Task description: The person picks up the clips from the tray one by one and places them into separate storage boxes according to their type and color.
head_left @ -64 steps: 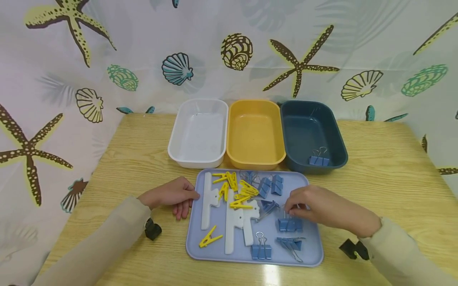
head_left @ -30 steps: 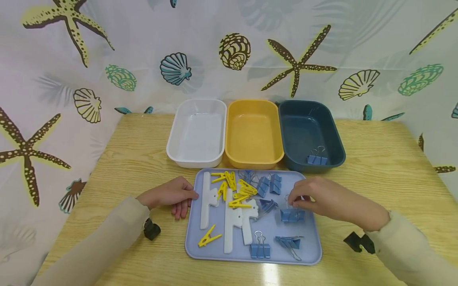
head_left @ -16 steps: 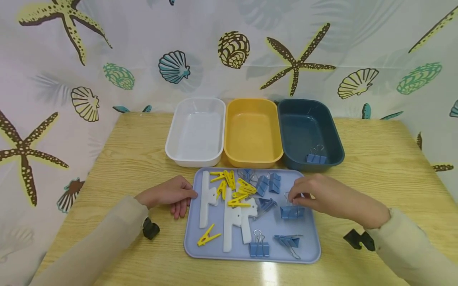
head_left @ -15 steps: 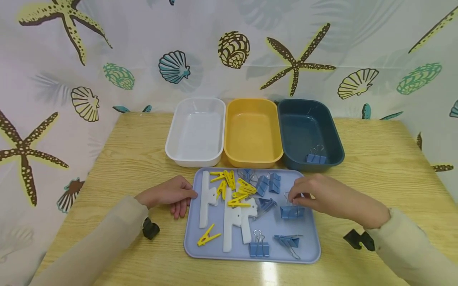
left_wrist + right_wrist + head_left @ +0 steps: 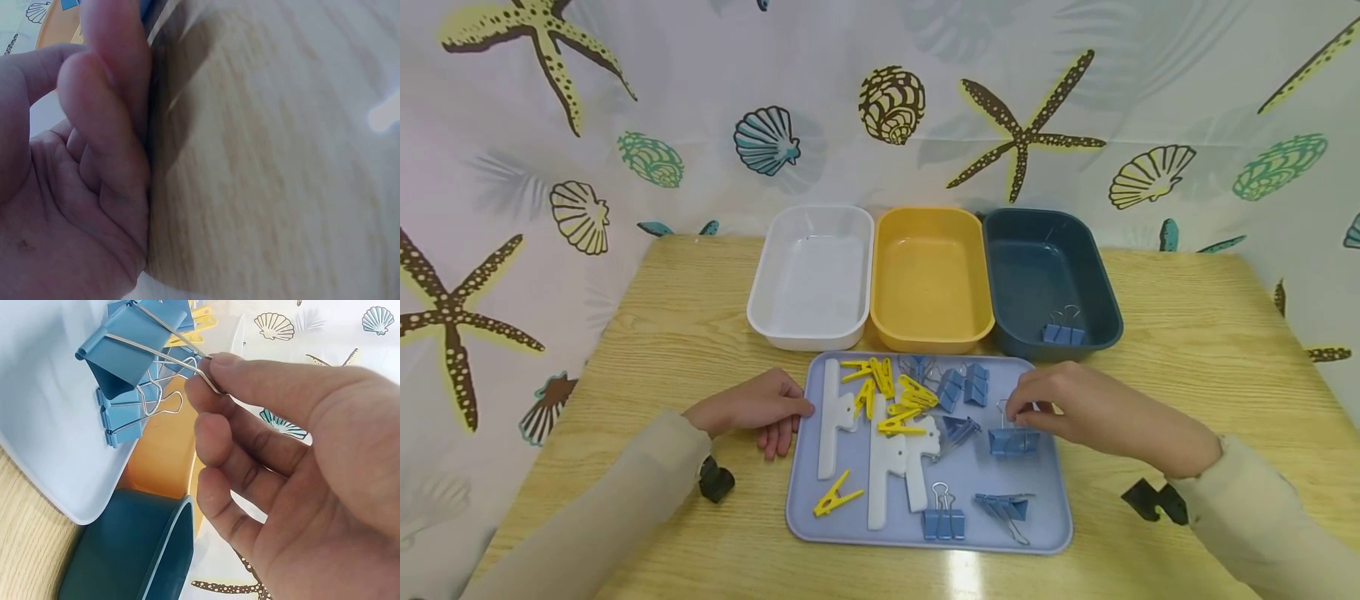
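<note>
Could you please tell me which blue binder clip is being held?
The clip pinched by the right hand, at the right side of the tray; the other blue clips are untouched, all on the tray except one in the dark blue bin.

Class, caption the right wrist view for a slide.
Right hand's fingers pinching a blue binder clip by its wire handle.

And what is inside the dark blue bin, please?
In the head view, the dark blue bin holds one visible blue binder clip, lying close to the near side. That side's edge may cover a strip of floor; anything lying there cannot be seen.
</note>
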`<state>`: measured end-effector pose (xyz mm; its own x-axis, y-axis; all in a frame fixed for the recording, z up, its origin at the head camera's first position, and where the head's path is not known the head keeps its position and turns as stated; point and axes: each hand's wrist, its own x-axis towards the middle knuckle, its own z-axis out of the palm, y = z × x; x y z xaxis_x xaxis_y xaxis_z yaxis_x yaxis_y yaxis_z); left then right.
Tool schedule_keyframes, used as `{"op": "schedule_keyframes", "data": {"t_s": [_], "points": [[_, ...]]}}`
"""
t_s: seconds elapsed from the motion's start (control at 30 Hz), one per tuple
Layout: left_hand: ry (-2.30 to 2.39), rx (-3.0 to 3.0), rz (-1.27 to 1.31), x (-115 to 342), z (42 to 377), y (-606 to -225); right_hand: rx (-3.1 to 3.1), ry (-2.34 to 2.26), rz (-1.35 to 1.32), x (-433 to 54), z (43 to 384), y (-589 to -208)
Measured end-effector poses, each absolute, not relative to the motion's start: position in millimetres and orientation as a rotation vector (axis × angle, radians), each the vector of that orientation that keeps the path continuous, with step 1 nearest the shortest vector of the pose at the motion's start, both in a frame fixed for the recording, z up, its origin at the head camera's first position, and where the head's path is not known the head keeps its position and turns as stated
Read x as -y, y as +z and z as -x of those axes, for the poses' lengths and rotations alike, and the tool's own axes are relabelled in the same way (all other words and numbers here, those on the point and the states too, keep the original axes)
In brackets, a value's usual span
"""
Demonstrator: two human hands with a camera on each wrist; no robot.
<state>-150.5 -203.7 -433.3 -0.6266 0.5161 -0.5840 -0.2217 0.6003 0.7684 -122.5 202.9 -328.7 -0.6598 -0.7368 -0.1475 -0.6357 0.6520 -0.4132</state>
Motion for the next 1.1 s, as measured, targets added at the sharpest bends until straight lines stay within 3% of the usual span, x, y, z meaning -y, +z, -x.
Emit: {"op": "schedule_keyframes", "data": {"t_s": [1.1], "points": [[1.096, -1.964, -0.221, 203.3, 150.7, -431.1, -2.641, -0.487, 1.100, -209.5, 132.2, -319.3]]}}
